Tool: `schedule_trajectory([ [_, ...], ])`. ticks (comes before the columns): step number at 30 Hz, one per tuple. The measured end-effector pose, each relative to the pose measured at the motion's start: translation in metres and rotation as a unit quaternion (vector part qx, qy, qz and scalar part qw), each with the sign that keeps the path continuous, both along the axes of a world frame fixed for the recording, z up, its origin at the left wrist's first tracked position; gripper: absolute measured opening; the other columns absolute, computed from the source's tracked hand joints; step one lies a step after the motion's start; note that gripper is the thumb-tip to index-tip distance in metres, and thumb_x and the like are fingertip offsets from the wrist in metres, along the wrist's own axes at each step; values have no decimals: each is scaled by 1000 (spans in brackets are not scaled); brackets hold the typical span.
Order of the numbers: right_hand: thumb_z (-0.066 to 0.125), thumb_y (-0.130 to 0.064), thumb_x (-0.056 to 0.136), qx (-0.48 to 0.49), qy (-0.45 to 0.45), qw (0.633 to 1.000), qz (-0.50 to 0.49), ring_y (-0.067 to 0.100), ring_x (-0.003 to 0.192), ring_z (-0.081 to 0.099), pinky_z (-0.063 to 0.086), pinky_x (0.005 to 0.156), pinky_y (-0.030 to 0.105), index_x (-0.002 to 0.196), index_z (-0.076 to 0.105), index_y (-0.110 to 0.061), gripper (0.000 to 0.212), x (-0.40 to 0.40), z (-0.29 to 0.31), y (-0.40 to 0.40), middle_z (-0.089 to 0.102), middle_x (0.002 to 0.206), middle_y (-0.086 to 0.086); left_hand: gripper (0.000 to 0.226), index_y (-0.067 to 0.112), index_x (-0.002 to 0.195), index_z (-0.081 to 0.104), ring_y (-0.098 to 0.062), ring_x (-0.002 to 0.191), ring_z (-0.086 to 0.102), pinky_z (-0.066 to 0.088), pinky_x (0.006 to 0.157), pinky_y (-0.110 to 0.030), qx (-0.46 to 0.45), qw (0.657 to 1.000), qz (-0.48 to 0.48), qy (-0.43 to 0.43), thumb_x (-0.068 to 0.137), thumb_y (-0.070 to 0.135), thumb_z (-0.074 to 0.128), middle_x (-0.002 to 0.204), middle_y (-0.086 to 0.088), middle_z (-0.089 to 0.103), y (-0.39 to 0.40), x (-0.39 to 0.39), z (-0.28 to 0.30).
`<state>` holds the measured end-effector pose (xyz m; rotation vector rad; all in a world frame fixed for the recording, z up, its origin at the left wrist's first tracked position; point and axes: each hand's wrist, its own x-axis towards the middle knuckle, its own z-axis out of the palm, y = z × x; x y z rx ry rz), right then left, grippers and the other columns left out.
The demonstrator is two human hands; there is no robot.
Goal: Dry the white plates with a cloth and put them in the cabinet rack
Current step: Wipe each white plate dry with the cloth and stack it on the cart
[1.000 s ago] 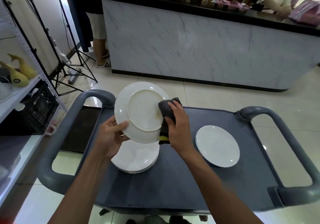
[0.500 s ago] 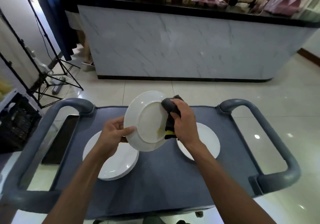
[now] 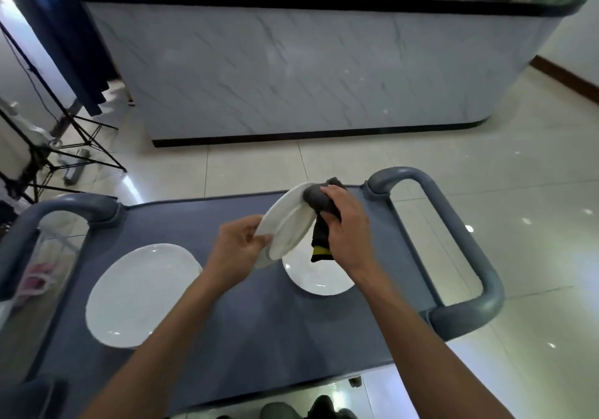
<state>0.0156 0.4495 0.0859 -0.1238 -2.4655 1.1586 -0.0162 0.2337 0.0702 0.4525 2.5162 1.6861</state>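
My left hand (image 3: pixel 238 251) grips the lower rim of a white plate (image 3: pixel 287 224), held tilted almost edge-on above the grey cart (image 3: pixel 246 337). My right hand (image 3: pixel 348 227) holds a dark grey cloth (image 3: pixel 319 211) with a yellow tag against the plate's upper right rim. Under my hands a single white plate (image 3: pixel 316 277) lies flat on the cart, partly hidden. A stack of white plates (image 3: pixel 139 292) sits at the cart's left. No cabinet rack is in view.
The cart has thick grey handles at the left (image 3: pixel 64 208) and right (image 3: pixel 470 256). A marble-fronted counter (image 3: pixel 308 71) with a black top stands beyond it. Black tripod legs (image 3: pixel 64 146) spread over the tiled floor at the left.
The view has swung right, so the shelf at the left is gone. The held plate has tipped from facing me to nearly edge-on, and the cloth has slid up to its top rim.
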Motion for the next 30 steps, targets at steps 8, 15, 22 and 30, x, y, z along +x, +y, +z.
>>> schedule_trajectory([
  [8,58,-7,96,-11,-18,999,-40,19,127,49,40,110,43,132,59,-17,38,27,-22,66,57,138,-2,27,27,105,73,-31,60,56,49,55,-37,-241,960,-2,143,88,10,59,65,-2,64,67,6,-14],
  [15,57,-8,97,-2,-36,999,-36,19,126,48,39,111,34,134,57,-18,39,45,-32,99,55,140,-1,45,21,103,77,-31,62,67,37,50,-27,-365,899,-36,239,70,-9,69,78,2,75,109,21,-28],
  [22,60,-7,95,-3,-41,999,-20,19,120,51,40,105,27,132,56,-17,38,53,-48,110,57,134,-1,48,16,106,75,-32,69,70,36,51,-28,-399,888,-44,226,68,-11,65,87,-1,77,124,33,-45],
  [30,60,-9,95,-4,-51,999,-9,15,122,48,34,105,21,133,55,-20,40,57,-63,110,55,135,-2,58,12,110,72,-27,74,71,47,50,-27,-428,856,-126,261,54,-2,83,97,-4,75,117,51,-63],
])
